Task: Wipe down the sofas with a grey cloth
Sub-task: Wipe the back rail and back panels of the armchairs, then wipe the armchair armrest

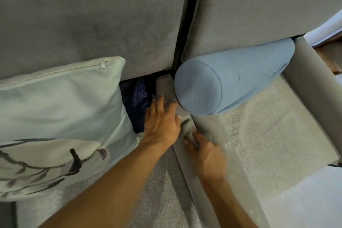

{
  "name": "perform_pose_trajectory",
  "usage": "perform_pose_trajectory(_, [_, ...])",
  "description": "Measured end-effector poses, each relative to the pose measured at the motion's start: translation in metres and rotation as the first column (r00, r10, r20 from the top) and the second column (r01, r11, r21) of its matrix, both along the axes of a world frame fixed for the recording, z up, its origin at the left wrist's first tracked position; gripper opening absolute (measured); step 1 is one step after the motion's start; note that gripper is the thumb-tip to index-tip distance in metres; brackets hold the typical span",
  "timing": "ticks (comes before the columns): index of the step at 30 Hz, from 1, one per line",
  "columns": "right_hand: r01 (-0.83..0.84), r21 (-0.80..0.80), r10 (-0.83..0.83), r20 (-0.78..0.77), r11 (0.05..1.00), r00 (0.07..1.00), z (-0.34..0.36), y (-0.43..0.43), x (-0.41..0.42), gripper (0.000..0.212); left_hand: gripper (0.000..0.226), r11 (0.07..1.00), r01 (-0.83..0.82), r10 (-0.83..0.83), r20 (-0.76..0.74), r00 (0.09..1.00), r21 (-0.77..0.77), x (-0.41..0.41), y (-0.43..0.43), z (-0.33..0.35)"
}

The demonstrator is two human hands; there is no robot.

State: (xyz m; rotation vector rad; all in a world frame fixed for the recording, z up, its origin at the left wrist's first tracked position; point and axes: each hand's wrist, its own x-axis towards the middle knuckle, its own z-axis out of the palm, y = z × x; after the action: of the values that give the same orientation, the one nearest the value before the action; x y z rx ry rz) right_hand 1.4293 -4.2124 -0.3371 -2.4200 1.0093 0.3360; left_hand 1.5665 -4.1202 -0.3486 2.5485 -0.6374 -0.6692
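Your right hand [205,155] grips the grey cloth [187,130], fingers curled round it. The cloth sits bunched on the grey ridge [196,196] that runs between the left sofa seat [162,200] and the right sofa seat [268,126], just near of the blue bolster [231,77]. Your left hand [161,122] lies with fingers straight and slightly spread on the far part of that ridge, just left of the cloth. Beside its fingertips a dark blue fabric [137,102] is tucked under the left back cushion [88,24]. A pale green cushion [61,113] with a branch print leans on the left sofa, and the bolster rests against the right back cushion [259,11].
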Motion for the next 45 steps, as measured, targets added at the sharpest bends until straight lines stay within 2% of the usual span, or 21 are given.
perform_pose_trajectory(3, [0.056, 0.095, -0.047, -0.091, 0.994, 0.995, 0.007, 0.009, -0.051, 0.071, 0.053, 1.0, 0.009, -0.006, -0.106, 0.994, 0.025, -0.005, -0.005, -0.014])
perform_pose_trajectory(4, [0.076, 0.087, -0.065, -0.118, 0.993, 0.991, 0.009, 0.01, -0.06, 0.07, 0.052, 1.0, 0.0, 0.005, -0.142, 0.99, 0.03, -0.007, -0.005, -0.017])
perform_pose_trajectory(7, [0.054, -0.007, -0.055, -0.104, 0.999, 0.993, 0.003, 0.005, -0.032, 0.045, 0.047, 0.998, -0.007, 0.02, -0.182, 0.983, 0.069, -0.006, -0.006, -0.019])
perform_pose_trajectory(9, [0.025, -0.057, -0.027, -0.039, 0.998, 0.999, 0.002, 0.0, 0.012, 0.042, 0.043, 0.996, -0.003, 0.021, -0.189, 0.982, 0.091, -0.003, -0.005, -0.017])
perform_pose_trajectory(12, [0.027, -0.034, -0.027, -0.022, 0.999, 0.999, -0.002, -0.006, 0.045, 0.039, 0.047, 0.992, 0.026, 0.0, -0.202, 0.979, 0.122, -0.002, -0.003, -0.017])
perform_pose_trajectory(15, [0.019, -0.001, -0.019, -0.081, 1.0, 0.997, 0.003, -0.001, -0.006, 0.041, 0.046, 0.989, 0.03, 0.001, -0.212, 0.977, 0.142, -0.001, -0.003, -0.017])
perform_pose_trajectory(17, [0.078, 0.031, -0.074, -0.12, 0.996, 0.99, 0.009, 0.007, -0.063, 0.047, 0.045, 0.989, 0.033, 0.001, -0.226, 0.974, 0.145, 0.0, -0.005, -0.015])
perform_pose_trajectory(20, [0.129, -0.066, -0.131, -0.028, 0.99, 0.991, 0.013, 0.027, -0.116, 0.068, 0.044, 0.99, 0.023, 0.011, -0.239, 0.971, 0.137, -0.001, -0.006, -0.015])
perform_pose_trajectory(21, [0.127, -0.087, -0.127, -0.002, 0.988, 0.992, 0.012, 0.03, -0.115, 0.069, 0.044, 0.991, 0.018, 0.014, -0.24, 0.971, 0.132, -0.002, -0.006, -0.015])
perform_pose_trajectory(23, [0.01, -0.178, -0.016, -0.032, 0.984, 0.999, 0.01, 0.032, -0.099, 0.051, 0.045, 0.991, 0.013, 0.019, -0.24, 0.971, 0.13, -0.004, -0.006, -0.016])
perform_pose_trajectory(24, [-0.006, -0.169, -0.003, -0.055, 0.986, 0.998, 0.005, 0.03, -0.086, 0.05, 0.046, 0.991, 0.013, 0.019, -0.235, 0.972, 0.133, -0.003, -0.006, -0.016])
perform_pose_trajectory(27, [-0.036, -0.279, 0.016, -0.071, 0.96, 0.997, -0.009, 0.031, -0.049, 0.053, 0.048, 0.989, 0.01, 0.021, -0.208, 0.978, 0.147, -0.004, -0.006, -0.014])
perform_pose_trajectory(30, [-0.028, -0.261, 0.022, -0.027, 0.965, 0.999, -0.006, 0.037, -0.075, 0.061, 0.052, 0.986, -0.003, 0.014, -0.064, 0.998, 0.165, -0.026, -0.007, -0.009])
perform_pose_trajectory(32, [0.032, -0.134, -0.033, -0.01, 0.99, 0.999, 0.002, 0.047, -0.127, 0.062, 0.055, 0.991, -0.012, 0.012, -0.004, 1.0, 0.136, -0.056, -0.006, -0.004])
perform_pose_trajectory(35, [0.074, 0.028, -0.074, -0.021, 0.997, 0.997, 0.009, 0.05, -0.206, 0.056, 0.059, 0.998, 0.016, -0.014, -0.03, 0.999, 0.062, -0.114, -0.001, -0.003])
perform_pose_trajectory(38, [0.081, 0.118, -0.075, -0.056, 0.99, 0.996, 0.006, 0.043, -0.227, 0.059, 0.062, 0.999, -0.016, 0.019, -0.108, 0.994, 0.028, -0.154, 0.003, -0.009])
perform_pose_trajectory(40, [0.189, 0.039, -0.186, -0.062, 0.981, 0.981, 0.002, 0.051, -0.217, 0.06, 0.062, 0.998, -0.056, 0.059, -0.154, 0.986, 0.022, -0.161, 0.003, -0.014])
perform_pose_trajectory(43, [0.101, -0.105, -0.094, 0.07, 0.989, 0.993, -0.007, 0.059, -0.171, 0.058, 0.06, 0.999, -0.039, 0.042, -0.174, 0.984, 0.024, -0.157, 0.005, -0.017])
perform_pose_trajectory(45, [0.079, -0.161, -0.065, 0.09, 0.984, 0.994, -0.013, 0.055, -0.149, 0.059, 0.058, 0.999, -0.002, 0.008, -0.177, 0.984, 0.034, -0.153, 0.008, -0.017])
